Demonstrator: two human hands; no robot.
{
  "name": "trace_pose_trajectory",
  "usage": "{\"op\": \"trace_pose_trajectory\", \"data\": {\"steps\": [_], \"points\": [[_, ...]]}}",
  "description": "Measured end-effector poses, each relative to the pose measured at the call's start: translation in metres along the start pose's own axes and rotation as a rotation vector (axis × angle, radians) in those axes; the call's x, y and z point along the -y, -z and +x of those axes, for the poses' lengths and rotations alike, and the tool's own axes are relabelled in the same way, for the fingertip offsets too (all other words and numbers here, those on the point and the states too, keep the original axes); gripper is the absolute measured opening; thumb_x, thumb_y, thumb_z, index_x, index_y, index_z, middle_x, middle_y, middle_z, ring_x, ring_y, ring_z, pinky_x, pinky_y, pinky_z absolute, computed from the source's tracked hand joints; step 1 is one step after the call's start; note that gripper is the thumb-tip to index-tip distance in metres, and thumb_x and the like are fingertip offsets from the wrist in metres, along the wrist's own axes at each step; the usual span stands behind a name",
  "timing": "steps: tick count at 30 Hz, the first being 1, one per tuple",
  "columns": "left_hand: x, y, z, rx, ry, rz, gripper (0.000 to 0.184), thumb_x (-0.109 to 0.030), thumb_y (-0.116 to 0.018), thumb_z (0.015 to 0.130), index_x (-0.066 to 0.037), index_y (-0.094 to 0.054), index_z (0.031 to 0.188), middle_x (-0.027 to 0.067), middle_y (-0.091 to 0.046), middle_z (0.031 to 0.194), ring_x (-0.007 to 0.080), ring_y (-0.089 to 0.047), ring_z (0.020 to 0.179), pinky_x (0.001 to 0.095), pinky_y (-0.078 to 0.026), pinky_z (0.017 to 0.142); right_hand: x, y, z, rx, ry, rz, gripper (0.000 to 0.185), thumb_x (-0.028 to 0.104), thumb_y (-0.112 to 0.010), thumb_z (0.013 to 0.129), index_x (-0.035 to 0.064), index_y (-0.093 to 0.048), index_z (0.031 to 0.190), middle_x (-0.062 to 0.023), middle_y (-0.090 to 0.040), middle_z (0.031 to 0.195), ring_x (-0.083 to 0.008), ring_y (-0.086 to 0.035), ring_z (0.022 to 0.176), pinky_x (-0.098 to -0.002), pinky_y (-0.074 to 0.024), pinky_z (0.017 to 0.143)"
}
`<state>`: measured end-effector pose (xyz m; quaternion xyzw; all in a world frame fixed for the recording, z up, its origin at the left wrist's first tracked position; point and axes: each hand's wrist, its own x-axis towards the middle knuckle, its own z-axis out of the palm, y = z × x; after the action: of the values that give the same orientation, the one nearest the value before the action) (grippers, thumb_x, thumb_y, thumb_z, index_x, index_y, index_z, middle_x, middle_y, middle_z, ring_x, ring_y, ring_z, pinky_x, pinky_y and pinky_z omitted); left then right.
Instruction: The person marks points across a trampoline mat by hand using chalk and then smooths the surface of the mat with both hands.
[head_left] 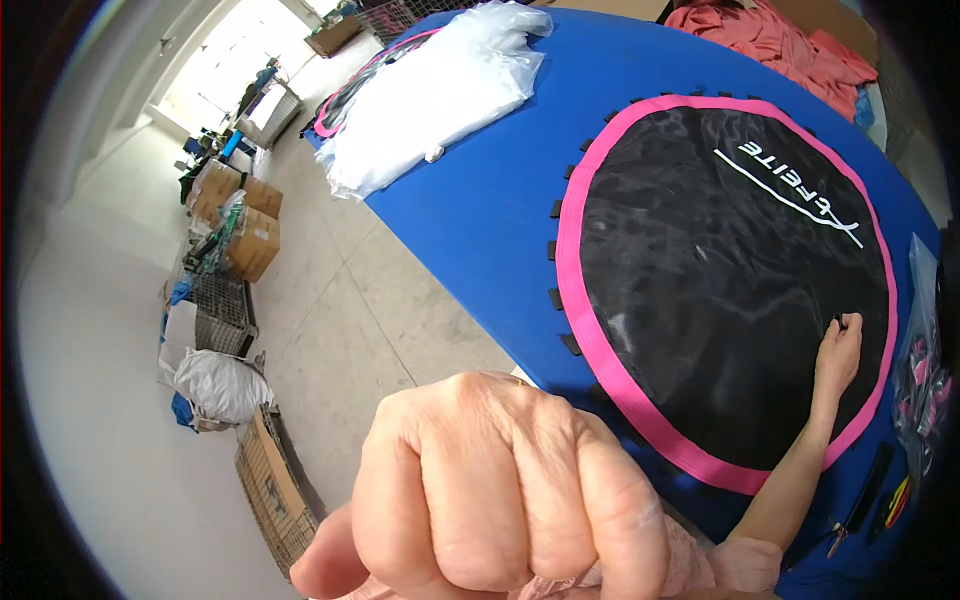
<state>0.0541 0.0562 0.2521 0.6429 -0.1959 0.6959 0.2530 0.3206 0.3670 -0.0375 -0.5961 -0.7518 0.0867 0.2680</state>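
Note:
Close to the camera, my left hand [500, 490] is closed in a fist, knuckles up and thumb out to the left; nothing shows sticking out of it. A round black trampoline mat [700, 290] with a pink border lies flat on the blue table [470, 240]. Black loops stick out around its edge, and white lettering runs across its upper right. Over the mat's right part, my right hand [840, 355] is closed, pinching a small black piece [837, 320] whose kind I cannot make out.
White plastic bags [430, 100] cover another pink-edged mat at the table's far left. A clear bag [920, 370] and a black-handled tool [865, 490] lie at the right edge. Coral cloth [770, 45] is heaped behind. Cardboard boxes [255, 240] and a wire crate [222, 305] stand along the wall.

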Motion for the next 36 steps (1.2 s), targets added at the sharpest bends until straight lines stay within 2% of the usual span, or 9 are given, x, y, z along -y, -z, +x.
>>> {"op": "trace_pose_trajectory", "data": {"steps": [6,11,15,21,24,27,33,34,36], "points": [[-0.004,-0.005,-0.003,-0.082,0.006,0.028,0.053,-0.026,-0.058,0.107,-0.004,-0.059,0.059,0.0037,-0.051,0.052,0.0155,-0.043,0.038,0.0507,-0.065,0.080,-0.011,-0.007,0.002,-0.030,0.053,0.018,0.021,0.016,-0.062,0.105,0.0030,-0.057,0.121,-0.0196,-0.069,0.119,-0.0396,-0.068,0.105,-0.0462,-0.0532,0.090],[-0.006,0.004,0.002,0.069,0.077,-0.006,0.054,-0.027,-0.057,0.108,-0.004,-0.060,0.060,0.0037,-0.052,0.053,0.0156,-0.044,0.039,0.0506,-0.065,0.080,-0.008,-0.005,0.002,-0.024,0.045,0.004,0.021,0.016,-0.062,0.105,0.0030,-0.057,0.121,-0.0193,-0.069,0.117,-0.0392,-0.068,0.103,-0.0463,-0.0530,0.089],[-0.007,0.000,-0.002,0.008,0.063,0.022,0.054,-0.028,-0.056,0.109,-0.003,-0.061,0.061,0.0039,-0.054,0.054,0.0160,-0.045,0.039,0.0509,-0.065,0.083,-0.016,-0.010,0.003,-0.052,0.082,0.006,0.021,0.015,-0.062,0.105,0.0032,-0.057,0.121,-0.0188,-0.068,0.114,-0.0380,-0.068,0.100,-0.0460,-0.0530,0.087],[0.003,0.011,0.006,0.150,0.044,-0.059,0.054,-0.030,-0.055,0.110,-0.002,-0.062,0.064,0.0055,-0.053,0.054,0.0173,-0.047,0.040,0.0526,-0.065,0.085,-0.014,-0.010,0.002,-0.066,0.079,0.015,0.021,0.015,-0.063,0.105,0.0030,-0.057,0.121,-0.0189,-0.068,0.116,-0.0376,-0.068,0.100,-0.0454,-0.0535,0.087],[-0.008,0.005,0.000,0.102,0.164,-0.059,0.055,-0.030,-0.055,0.111,-0.001,-0.062,0.064,0.0062,-0.053,0.055,0.0175,-0.048,0.042,0.0544,-0.065,0.086,-0.014,-0.009,0.002,-0.059,0.085,0.014,0.021,0.015,-0.062,0.105,0.0028,-0.057,0.121,-0.0193,-0.069,0.117,-0.0379,-0.068,0.101,-0.0455,-0.0536,0.088],[-0.009,0.005,-0.001,0.083,0.214,-0.042,0.057,-0.031,-0.055,0.111,-0.002,-0.061,0.062,0.0061,-0.052,0.055,0.0167,-0.047,0.042,0.0515,-0.064,0.082,-0.005,-0.003,0.000,-0.031,0.043,0.003,0.021,0.016,-0.062,0.105,0.0026,-0.057,0.121,-0.0197,-0.069,0.118,-0.0387,-0.068,0.102,-0.0457,-0.0535,0.089],[0.013,0.014,0.005,0.066,0.070,-0.270,0.057,-0.031,-0.052,0.111,-0.005,-0.058,0.060,0.0035,-0.050,0.053,0.0105,-0.038,0.040,0.0344,-0.040,0.038,-0.013,-0.007,0.000,-0.042,0.092,0.043,0.022,0.017,-0.062,0.105,0.0039,-0.058,0.122,-0.0199,-0.069,0.116,-0.0388,-0.069,0.103,-0.0458,-0.0535,0.089],[0.008,0.010,0.003,0.059,0.075,-0.256,0.057,-0.031,-0.052,0.111,-0.005,-0.058,0.060,0.0035,-0.050,0.053,0.0105,-0.038,0.040,0.0344,-0.040,0.038,-0.036,-0.026,0.010,-0.069,0.088,0.023,0.022,0.017,-0.062,0.104,0.0043,-0.058,0.122,-0.0200,-0.069,0.115,-0.0380,-0.069,0.103,-0.0456,-0.0531,0.089],[-0.009,-0.008,-0.004,-0.208,0.197,-0.192,0.058,-0.032,-0.051,0.114,-0.005,-0.059,0.063,0.0058,-0.049,0.056,0.0178,-0.043,0.041,0.0404,-0.053,0.053,-0.029,-0.020,0.010,-0.029,0.048,0.015,0.023,0.018,-0.063,0.104,0.0042,-0.059,0.122,-0.0197,-0.069,0.113,-0.0375,-0.069,0.102,-0.0453,-0.0529,0.088]]}}
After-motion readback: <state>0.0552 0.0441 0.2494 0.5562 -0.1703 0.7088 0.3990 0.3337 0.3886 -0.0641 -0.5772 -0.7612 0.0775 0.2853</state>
